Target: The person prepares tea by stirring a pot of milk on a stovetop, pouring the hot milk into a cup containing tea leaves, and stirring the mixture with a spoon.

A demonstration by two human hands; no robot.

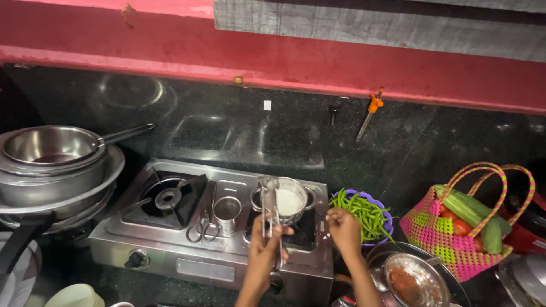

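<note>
Tongs point(269, 211) gripped in left hand point(265, 248), tips clamping rim of pot point(288, 202) w/ white liquid just ahead on stove point(222, 227). Right hand point(343, 225) loosely curled, holding nothing, beside beans point(362, 211). Step looks like lifting pot off burner; next needs firm, level grip.

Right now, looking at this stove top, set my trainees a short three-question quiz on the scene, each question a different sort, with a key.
1. True or false: the left hand holds metal tongs by the pot.
2. What fills the purple bowl beside the right hand?
A. green beans
B. eggs
C. rice
3. Fill in: between the burners stand a steel cup and a pair of ____.

Key: 1 true. 2 A, green beans. 3 scissors.
</note>
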